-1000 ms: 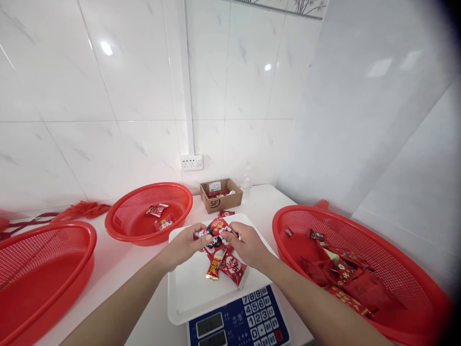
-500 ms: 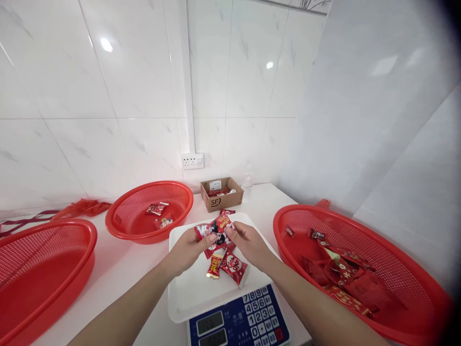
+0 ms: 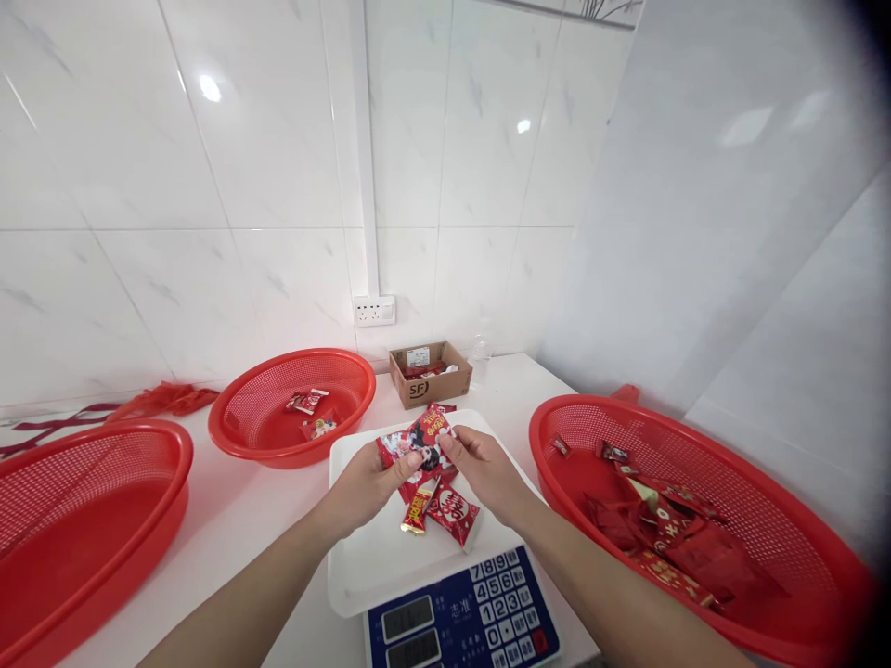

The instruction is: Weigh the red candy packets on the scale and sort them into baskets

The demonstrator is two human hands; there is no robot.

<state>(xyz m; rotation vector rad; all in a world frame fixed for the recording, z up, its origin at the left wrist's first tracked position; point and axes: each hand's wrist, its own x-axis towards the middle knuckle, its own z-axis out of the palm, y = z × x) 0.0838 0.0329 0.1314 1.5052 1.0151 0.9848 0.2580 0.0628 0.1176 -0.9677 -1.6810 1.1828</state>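
Both hands meet over the white pan of a weighing scale (image 3: 368, 557). My left hand (image 3: 368, 482) and my right hand (image 3: 484, 468) each pinch an end of a red snack packet (image 3: 418, 441) with a cartoon print, held a little above the pan. Below it on the pan lie a small red-and-gold candy (image 3: 416, 512) and a red-and-white candy packet (image 3: 454, 508). The scale's blue keypad (image 3: 505, 603) faces me at the bottom.
A red mesh basket (image 3: 766, 520) on the right holds several red packets. A smaller red basket (image 3: 292, 371) behind the scale holds a few packets; another red basket (image 3: 83, 464) sits at left. A small cardboard box (image 3: 430, 373) stands by the tiled wall, with red ribbon (image 3: 163, 399) nearby.
Both hands have lifted the cartoon packet slightly and turned it, keeping their pinch on its ends. The candies on the pan have not moved.
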